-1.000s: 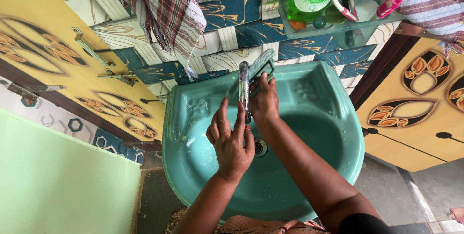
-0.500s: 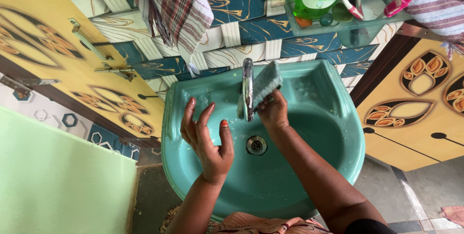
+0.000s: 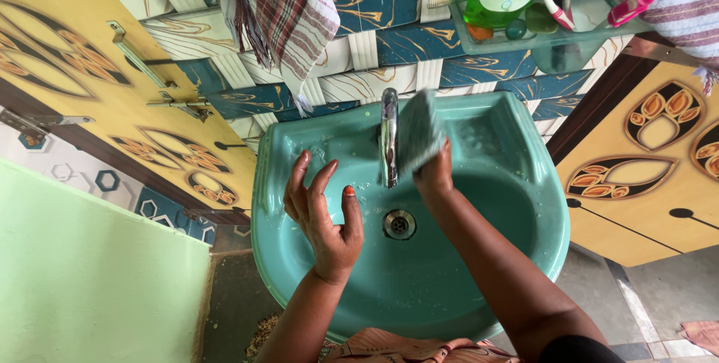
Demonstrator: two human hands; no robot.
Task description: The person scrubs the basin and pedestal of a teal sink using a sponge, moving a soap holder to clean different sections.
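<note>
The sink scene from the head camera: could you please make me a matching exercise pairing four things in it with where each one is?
Things:
1. scrubbing pad
2. left hand
3. drain
4. checked towel

Places:
A. at the bottom of the green basin
B. hanging on the tiled wall above the basin
C. held in the right hand, against the chrome tap
D. open, fingers spread, over the left side of the basin, holding nothing

Pairs: 1-C, 2-D, 3-A, 4-B
</note>
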